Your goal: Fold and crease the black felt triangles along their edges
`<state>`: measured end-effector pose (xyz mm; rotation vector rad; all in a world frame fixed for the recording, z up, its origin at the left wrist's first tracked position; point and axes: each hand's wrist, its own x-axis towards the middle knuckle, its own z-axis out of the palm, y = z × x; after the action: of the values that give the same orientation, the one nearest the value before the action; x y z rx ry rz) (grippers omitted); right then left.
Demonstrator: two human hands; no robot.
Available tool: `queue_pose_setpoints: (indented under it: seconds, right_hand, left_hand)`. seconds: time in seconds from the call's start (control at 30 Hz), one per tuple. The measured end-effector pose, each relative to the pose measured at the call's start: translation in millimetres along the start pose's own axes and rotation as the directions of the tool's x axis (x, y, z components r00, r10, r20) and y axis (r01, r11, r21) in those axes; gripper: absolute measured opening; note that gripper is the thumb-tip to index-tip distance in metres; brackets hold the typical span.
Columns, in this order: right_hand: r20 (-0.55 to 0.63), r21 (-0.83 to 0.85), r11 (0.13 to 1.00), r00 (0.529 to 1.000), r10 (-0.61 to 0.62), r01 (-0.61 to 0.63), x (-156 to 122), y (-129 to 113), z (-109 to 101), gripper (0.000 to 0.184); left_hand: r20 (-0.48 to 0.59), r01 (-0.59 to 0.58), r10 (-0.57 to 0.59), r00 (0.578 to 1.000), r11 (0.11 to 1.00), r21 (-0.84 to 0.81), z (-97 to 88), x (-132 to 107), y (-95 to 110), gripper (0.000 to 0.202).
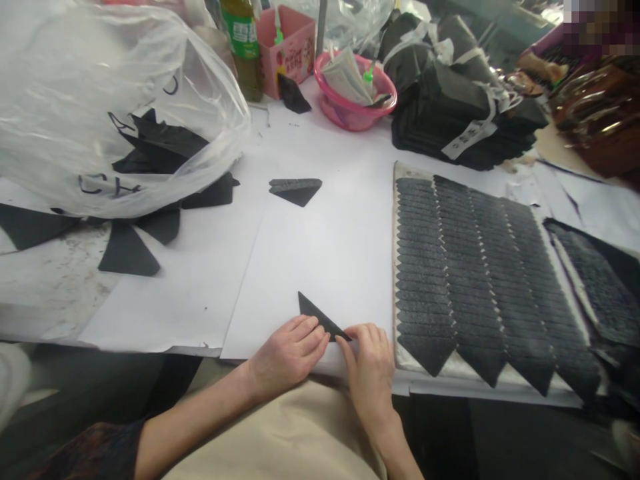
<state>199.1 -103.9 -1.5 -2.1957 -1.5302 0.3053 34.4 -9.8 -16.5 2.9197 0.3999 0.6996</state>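
Hands at near table edge: left hand (287, 350) and right hand (369, 363) both pinch black triangular piece (316, 315), flat on white paper (330, 253). Bare paper beyond; board of laid-out pieces (480, 287) just right; plastic bag (100, 100) far left.

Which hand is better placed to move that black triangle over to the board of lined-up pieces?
Probably the right hand: it touches the black triangle and lies beside the board; the left hand is farther off.

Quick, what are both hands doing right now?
Left hand: open, fingers pressing the black triangle flat.
Right hand: fingertips on the triangle's corner; grip cannot be told.
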Motion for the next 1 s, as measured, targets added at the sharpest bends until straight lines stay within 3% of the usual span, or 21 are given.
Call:
queue_pose_setpoints:
  seconds: [0.47, 0.67, 0.8, 0.9, 1.0]
  right_hand:
    - [0.151, 0.097, 0.985, 0.981, 0.124, -0.14, 14, -25, 3, 0.011]
    - [0.238, 0.405, 0.888, 0.963, 0.127, -0.218, 13, -26, -3, 0.014]
    - [0.242, 0.436, 0.885, 0.968, 0.061, -0.164, 12, -30, -9, 0.012]
    - [0.291, 0.43, 0.887, 0.956, 0.042, -0.17, 13, -32, -18, 0.013]
    - [0.383, 0.423, 0.878, 0.922, 0.052, -0.225, 15, -30, -28, 0.015]
  left_hand:
    - [-0.044, 0.039, -0.044, 0.998, 0.993, -0.114, -1.1, -4, 1, 0.017]
    - [-0.063, 0.27, -0.275, 0.959, 0.96, -0.077, -18.0, 4, -10, 0.03]
    - [0.168, 0.271, -0.245, 0.955, 0.95, -0.156, -36.6, 18, -29, 0.012]
    - [0.328, 0.297, -0.197, 0.924, 0.911, -0.287, -51.4, 24, -37, 0.026]
    - [0.417, 0.373, -0.206, 0.885, 0.85, -0.372, -60.6, 23, -40, 0.028]
